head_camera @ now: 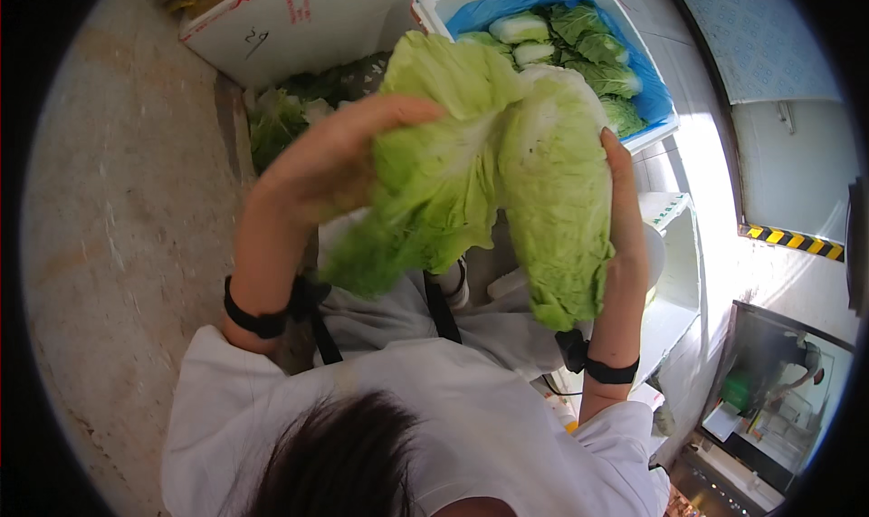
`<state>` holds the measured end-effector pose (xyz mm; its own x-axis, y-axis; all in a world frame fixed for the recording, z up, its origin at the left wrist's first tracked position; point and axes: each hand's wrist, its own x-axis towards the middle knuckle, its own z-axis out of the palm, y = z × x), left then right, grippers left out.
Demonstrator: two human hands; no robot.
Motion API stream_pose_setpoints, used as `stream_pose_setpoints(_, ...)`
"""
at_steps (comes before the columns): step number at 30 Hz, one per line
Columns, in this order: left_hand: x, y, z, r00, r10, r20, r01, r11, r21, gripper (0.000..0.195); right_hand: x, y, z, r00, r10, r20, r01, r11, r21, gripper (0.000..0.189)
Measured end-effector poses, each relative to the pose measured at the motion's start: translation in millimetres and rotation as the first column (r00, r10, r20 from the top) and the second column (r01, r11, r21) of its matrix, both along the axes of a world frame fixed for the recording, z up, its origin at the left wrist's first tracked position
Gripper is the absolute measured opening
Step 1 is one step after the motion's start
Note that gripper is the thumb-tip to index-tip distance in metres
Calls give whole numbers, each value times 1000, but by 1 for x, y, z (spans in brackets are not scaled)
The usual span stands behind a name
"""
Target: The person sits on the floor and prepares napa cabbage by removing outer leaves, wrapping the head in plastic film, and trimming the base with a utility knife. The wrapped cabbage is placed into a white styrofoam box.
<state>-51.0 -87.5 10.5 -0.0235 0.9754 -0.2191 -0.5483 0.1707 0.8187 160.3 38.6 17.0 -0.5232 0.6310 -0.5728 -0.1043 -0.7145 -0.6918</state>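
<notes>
Upright between my hands is a head of napa cabbage [557,198], pale green with a whitish base at the top. My right hand [619,171] grips it along its right side; most of the fingers are hidden behind it. Loose outer leaves [448,143] spread out to the left of the head, close against it near the base. My left hand [339,150] is closed around these leaves, its thumb lying over them, and both the hand and the lower leaf tips are blurred.
Beyond the cabbage stands a white foam box [662,133] lined with blue plastic, holding several cabbages [519,28]. Another white foam box [319,28] is at the upper left, with loose leaves [278,123] below it. An open foam box [679,272] lies by my right arm.
</notes>
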Motion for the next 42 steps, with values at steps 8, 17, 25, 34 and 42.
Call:
stream_pose_setpoints(8,93,2,-2,359,271,-893,94,942,323,106,0,-2,-31,996,-87,-26,90,917,389,62)
stream_pose_setpoints(17,27,37,-31,897,356,-262,-180,836,518,95,16,-15,-27,994,-104,-20,76,575,815,103)
stream_pose_setpoints(25,57,19,-76,983,115,-144,-53,924,378,113,-2,-31,-16,981,-51,187,-161,321,933,95)
stream_pose_setpoints(34,50,10,-122,903,85,420,-60,996,-72,102,-19,-32,-39,861,-43,506,-459,361,812,72)
stream_pose_setpoints(42,34,26,-121,724,-197,662,15,963,271,107,-18,-24,-39,995,58,85,-96,822,561,74)
